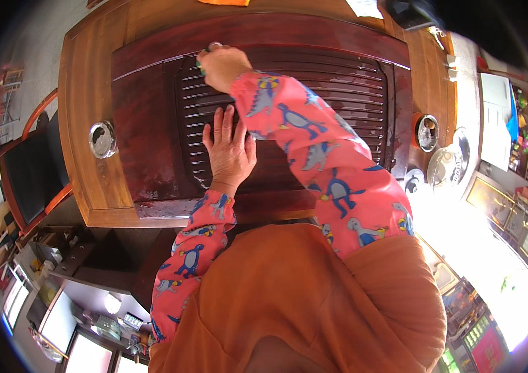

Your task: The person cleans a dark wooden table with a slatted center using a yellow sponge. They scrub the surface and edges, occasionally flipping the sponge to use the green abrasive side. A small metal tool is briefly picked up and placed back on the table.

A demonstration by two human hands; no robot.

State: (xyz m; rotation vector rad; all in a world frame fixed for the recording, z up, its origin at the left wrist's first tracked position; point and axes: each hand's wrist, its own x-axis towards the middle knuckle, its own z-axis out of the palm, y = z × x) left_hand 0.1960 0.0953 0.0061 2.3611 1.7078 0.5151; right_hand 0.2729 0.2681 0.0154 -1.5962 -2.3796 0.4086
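Note:
A dark red-brown slatted tea tray (147, 116) lies on a wooden table (91, 186), with wet patches and droplets on its surface. My left hand (230, 149) rests palm down on the slats, fingers spread, holding nothing. Farther off, my right hand (224, 67) is closed around a small item near the slats' far left corner. Only a green edge and a pale end of that item show, so its kind cannot be told. Pink patterned sleeve covers are on both forearms.
A round metal ashtray (103, 139) stands left of the tray. On the right are another ashtray (427, 133), a glass pot (443, 165) and a small lid (414, 181). Orange cloth (224, 2) and white paper (365, 8) lie at the far edge. A chair (31, 168) stands left.

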